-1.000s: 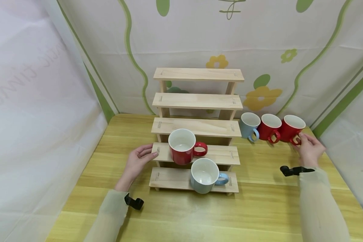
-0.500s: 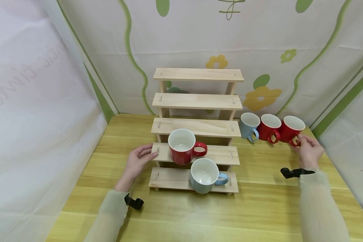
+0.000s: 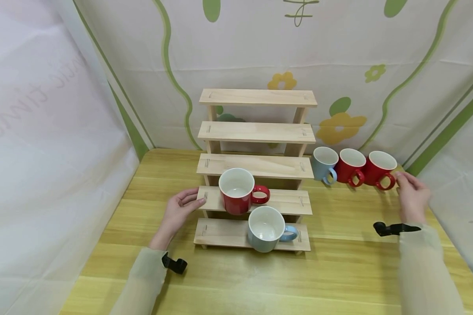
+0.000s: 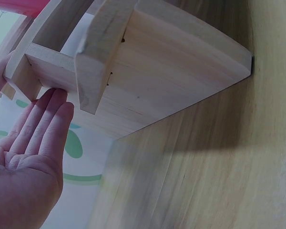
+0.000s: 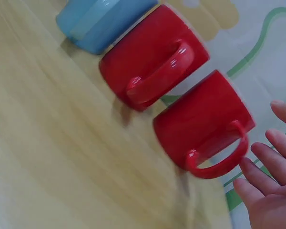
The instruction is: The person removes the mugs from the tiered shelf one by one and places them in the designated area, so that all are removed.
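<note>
My left hand [image 3: 180, 208] pinches the left end of the second-lowest board of a stepped wooden display rack [image 3: 256, 166], thumb above and fingers underneath. In the left wrist view its fingertips [image 4: 63, 110] reach the board's end. My right hand [image 3: 413, 197] holds nothing and is just right of the rightmost red mug [image 3: 378, 169]. The right wrist view shows its fingers [image 5: 262, 176] spread beside that mug's handle [image 5: 219, 167]. Another red mug [image 3: 351, 166] and a light blue mug [image 3: 324, 164] stand in line to its left.
On the rack's second-lowest board sits a larger red mug [image 3: 236, 199], handle to the right. A light blue mug [image 3: 265, 236] stands on the lowest board. Printed cloth [image 3: 418, 87] encloses the wooden table [image 3: 236, 284] at the back and sides.
My right hand has let go of the rightmost red mug's handle and moved slightly right and down. The left hand and the mugs stay where they were.
</note>
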Motion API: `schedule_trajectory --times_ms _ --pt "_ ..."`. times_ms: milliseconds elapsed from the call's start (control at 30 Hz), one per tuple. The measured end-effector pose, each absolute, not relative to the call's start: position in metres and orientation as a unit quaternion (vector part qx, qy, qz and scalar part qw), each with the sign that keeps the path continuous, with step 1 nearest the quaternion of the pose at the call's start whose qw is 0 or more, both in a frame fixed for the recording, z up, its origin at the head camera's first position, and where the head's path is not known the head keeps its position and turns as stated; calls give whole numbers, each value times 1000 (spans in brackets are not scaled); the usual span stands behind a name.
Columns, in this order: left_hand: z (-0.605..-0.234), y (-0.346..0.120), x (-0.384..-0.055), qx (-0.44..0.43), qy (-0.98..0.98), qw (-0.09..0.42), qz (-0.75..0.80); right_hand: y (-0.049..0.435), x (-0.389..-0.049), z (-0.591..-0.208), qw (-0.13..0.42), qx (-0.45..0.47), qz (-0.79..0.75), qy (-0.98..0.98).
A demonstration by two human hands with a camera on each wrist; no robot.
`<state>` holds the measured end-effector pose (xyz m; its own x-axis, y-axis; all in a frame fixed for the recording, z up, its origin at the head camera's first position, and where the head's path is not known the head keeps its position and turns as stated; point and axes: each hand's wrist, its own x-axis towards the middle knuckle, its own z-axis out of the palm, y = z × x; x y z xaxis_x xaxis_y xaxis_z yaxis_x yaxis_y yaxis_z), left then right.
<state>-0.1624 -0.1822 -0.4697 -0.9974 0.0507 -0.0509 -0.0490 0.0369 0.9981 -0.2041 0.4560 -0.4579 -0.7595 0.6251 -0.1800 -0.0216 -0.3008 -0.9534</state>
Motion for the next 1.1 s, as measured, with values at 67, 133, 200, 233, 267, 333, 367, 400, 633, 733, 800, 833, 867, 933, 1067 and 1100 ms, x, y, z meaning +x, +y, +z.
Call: schedule_trajectory --times_ms 67,133,200,233,267,333,367,400,633,733,800,833,867,933,1067,1100 --pt "-470 -182 -163 1 719 36 694 455 -201 -451 216 -255 772 -541" --pt "-470 -182 -162 1 718 36 695 453 -199 -444 221 -239 784 -529" --pt "-469 -182 -162 2 716 35 697 451 -197 -438 225 -226 789 -524" --pt "-469 -182 -162 2 715 35 698 450 -197 -434 227 -222 789 -526" --pt "-469 -182 -162 2 715 35 698 448 -197 -431 230 -219 784 -533" --pt "-469 -182 -162 3 716 34 698 444 -197 -423 232 -209 780 -542" --pt "-469 -182 -162 2 716 34 697 442 -197 -420 231 -202 778 -548" --pt "-469 -182 -162 2 716 34 697 439 -197 -416 229 -194 777 -553" --pt "-470 -182 -163 0 717 35 697 410 -194 -386 219 -106 781 -576" --pt "-470 -182 -163 0 717 36 696 394 -192 -375 221 -76 770 -593" --pt "-471 -182 -163 -1 718 37 695 385 -189 -369 216 -61 761 -609" --pt "-471 -182 -163 -1 718 37 695 381 -188 -366 213 -54 755 -618" --pt "-471 -182 -163 -1 717 37 696 376 -186 -363 209 -47 750 -626" --pt "-471 -182 -163 -1 717 37 696 369 -184 -357 201 -32 741 -640" --pt "-470 -182 -163 -2 717 37 696 353 -181 -349 194 -7 721 -665" --pt "-470 -182 -163 -3 718 37 695 349 -181 -347 192 -2 716 -671"
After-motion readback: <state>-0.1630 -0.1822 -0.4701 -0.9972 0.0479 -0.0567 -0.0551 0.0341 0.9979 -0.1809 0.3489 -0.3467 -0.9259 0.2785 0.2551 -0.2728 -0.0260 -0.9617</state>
